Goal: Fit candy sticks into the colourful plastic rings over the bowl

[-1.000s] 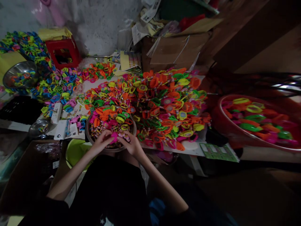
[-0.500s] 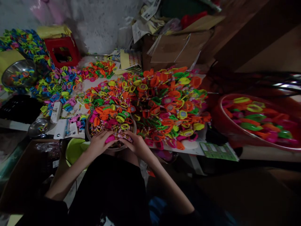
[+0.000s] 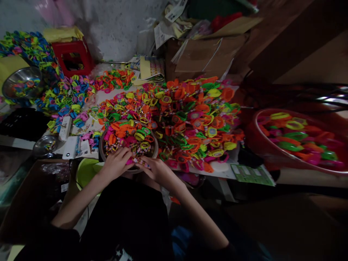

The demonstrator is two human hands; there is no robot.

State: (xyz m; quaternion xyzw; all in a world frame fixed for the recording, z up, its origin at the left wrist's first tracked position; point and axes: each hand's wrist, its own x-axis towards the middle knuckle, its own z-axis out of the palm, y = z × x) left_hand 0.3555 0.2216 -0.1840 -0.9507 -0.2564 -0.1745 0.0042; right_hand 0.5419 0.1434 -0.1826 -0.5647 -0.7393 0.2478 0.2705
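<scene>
Over the near rim of a metal bowl [image 3: 155,152] on my lap, both hands work close together. My left hand [image 3: 117,161] is closed on a pink plastic toy watch [image 3: 128,161], mostly covered by the fingers. My right hand [image 3: 154,167] pinches a small candy-like piece in a patterned wrapper [image 3: 143,162] against the toy watch; its exact shape is too small to tell. Inside the bowl lie orange, green, yellow and pink toy watches [image 3: 123,127] and many small wrapped pieces [image 3: 114,146].
A large heap of toy watches [image 3: 195,123] covers the table to the right. Further right stands a red basin [image 3: 261,145] of them. At left are a red stool [image 3: 87,59], a small metal bowl [image 3: 36,148] and a white power bank [image 3: 70,148]. Behind stands a cardboard box [image 3: 201,58].
My hands have drawn slightly closer together and turned a little. The pink toy watch is now more covered by my left fingers. The view has shifted very slightly.
</scene>
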